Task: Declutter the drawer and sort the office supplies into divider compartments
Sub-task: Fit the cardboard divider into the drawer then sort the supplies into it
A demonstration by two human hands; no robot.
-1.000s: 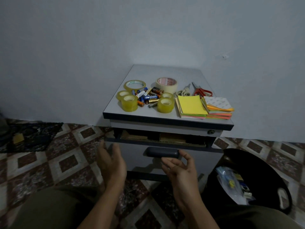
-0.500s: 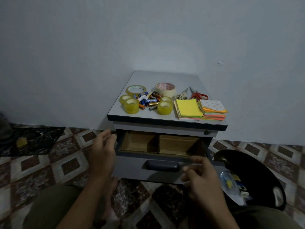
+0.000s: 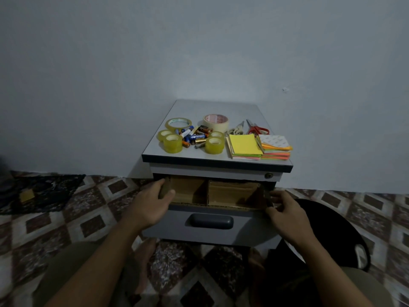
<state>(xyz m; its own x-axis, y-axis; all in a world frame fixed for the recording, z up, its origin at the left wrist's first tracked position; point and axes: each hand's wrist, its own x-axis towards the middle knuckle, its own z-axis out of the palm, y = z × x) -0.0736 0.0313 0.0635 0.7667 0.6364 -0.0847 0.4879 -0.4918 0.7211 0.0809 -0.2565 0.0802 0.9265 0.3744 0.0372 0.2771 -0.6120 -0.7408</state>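
1. Well to the left, a small yellow pad point(image 3: 27, 195) lies on a dark mat point(image 3: 44, 191) spread over the patterned floor tiles.
2. Next, the left hand point(image 3: 152, 204) grips the left end of the open drawer point(image 3: 250, 227), thumb hooked inside the wall and fingers curled round the outside.
3. The drawer is pulled out of a grey cabinet point(image 3: 212, 107). A cardboard divider point(image 3: 232, 191) sits in it and splits it into a left and a right compartment, both showing only bare cardboard. A dark handle point(image 3: 211, 221) sits mid-front.
4. On the cabinet top, from the left: yellow tape rolls point(image 3: 172, 142), a heap of batteries point(image 3: 194, 134), a cream masking tape roll point(image 3: 215, 121), white scissors point(image 3: 236, 129), red scissors point(image 3: 257, 129), then sticky notes point(image 3: 244, 145) in stacks at the front right corner.
5. The right hand point(image 3: 285, 209) holds the drawer's right end, its fingers curled onto the wall there.
6. Farthest right, a black bin point(image 3: 332, 229) stands on the floor just beside the cabinet.
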